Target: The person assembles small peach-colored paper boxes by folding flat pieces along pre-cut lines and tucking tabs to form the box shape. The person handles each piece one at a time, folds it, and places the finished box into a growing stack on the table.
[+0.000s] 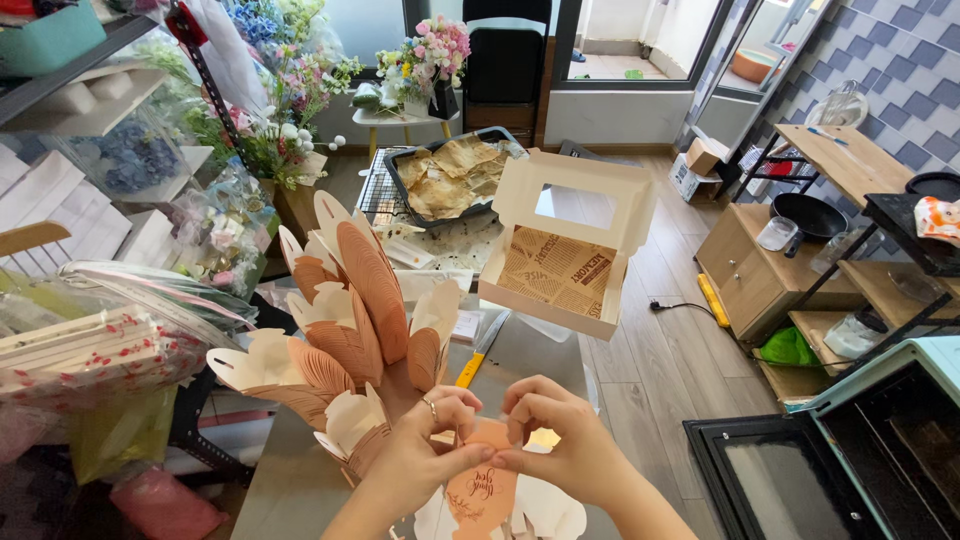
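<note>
1. Left hand [425, 455] and right hand [560, 440] both pinch a folded orange petal-shaped paper wrapper [478, 488] low at centre.
2. A stack of matching wrappers [345, 320] stands just left.
3. An open windowed cardboard box [565, 245] sits behind.
</note>
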